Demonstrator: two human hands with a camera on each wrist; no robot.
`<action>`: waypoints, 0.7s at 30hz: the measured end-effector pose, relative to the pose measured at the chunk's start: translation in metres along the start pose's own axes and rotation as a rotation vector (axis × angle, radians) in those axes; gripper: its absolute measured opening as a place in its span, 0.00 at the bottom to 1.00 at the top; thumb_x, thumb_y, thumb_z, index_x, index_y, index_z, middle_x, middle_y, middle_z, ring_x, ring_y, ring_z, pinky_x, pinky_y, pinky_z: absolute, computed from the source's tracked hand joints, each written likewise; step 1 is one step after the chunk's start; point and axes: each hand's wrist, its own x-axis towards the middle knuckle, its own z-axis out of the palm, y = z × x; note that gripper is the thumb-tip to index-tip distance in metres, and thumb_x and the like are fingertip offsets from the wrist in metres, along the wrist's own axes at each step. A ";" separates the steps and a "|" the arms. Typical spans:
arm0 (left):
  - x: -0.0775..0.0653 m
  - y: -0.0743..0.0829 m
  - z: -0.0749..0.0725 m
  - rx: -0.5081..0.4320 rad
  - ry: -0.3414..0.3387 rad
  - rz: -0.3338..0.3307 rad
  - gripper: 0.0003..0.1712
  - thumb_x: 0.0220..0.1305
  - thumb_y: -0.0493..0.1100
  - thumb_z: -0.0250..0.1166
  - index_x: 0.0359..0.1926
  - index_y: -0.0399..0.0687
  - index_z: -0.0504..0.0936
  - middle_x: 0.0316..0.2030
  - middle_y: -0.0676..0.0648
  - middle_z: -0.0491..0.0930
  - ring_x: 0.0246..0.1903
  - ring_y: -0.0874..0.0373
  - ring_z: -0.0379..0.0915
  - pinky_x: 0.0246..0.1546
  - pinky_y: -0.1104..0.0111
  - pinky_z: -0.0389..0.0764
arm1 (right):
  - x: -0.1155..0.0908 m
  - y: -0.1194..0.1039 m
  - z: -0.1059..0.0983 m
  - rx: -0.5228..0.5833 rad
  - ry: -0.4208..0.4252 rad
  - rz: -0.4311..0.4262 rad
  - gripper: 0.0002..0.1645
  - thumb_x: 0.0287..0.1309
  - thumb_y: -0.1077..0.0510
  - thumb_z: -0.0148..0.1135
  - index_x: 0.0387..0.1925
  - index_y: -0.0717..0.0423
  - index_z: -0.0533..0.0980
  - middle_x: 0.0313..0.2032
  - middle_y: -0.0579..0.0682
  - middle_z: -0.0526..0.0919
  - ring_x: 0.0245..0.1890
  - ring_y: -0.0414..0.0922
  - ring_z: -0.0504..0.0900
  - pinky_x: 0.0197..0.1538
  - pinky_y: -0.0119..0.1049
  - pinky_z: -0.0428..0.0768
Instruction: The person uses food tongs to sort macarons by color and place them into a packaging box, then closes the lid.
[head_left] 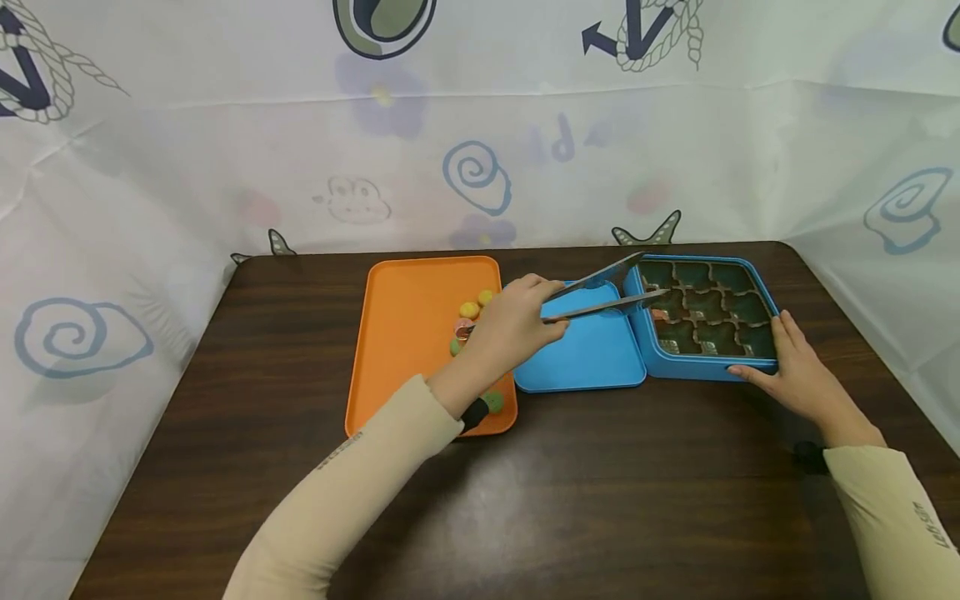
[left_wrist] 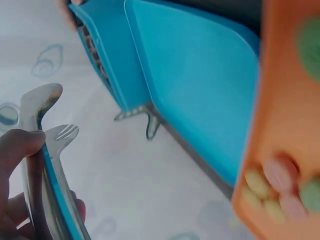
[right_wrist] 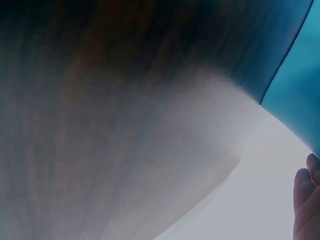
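My left hand (head_left: 517,312) holds a pair of metal tongs (head_left: 600,307), their arms spread apart. In the left wrist view, one tip of the tongs (left_wrist: 42,102) is spoon-like, the other forked, and nothing shows between them. In the head view the tips reach the left side of a blue box (head_left: 690,367) with a dark, wavy-walled grid inside. A small pinkish-orange piece (head_left: 659,315) lies in a left-hand cell. My right hand (head_left: 802,375) rests on the box's near right corner, thumb at the front, fingers along the right side.
An orange tray (head_left: 408,333) lies at the left, with small yellow, pink and green round pieces (head_left: 468,310), partly hidden by the left arm. Between tray and box lies a flat blue lid-like tray (head_left: 585,362). Patterned white cloth hangs behind the dark wooden table (head_left: 600,483).
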 end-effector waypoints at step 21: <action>-0.122 -0.095 -0.061 0.059 0.046 -0.238 0.26 0.54 0.42 0.71 0.56 0.42 0.79 0.47 0.42 0.81 0.38 0.48 0.80 0.29 0.59 0.78 | -0.001 -0.003 0.000 -0.010 0.001 0.010 0.68 0.59 0.33 0.56 0.70 0.73 0.28 0.70 0.74 0.28 0.70 0.73 0.34 0.64 0.72 0.47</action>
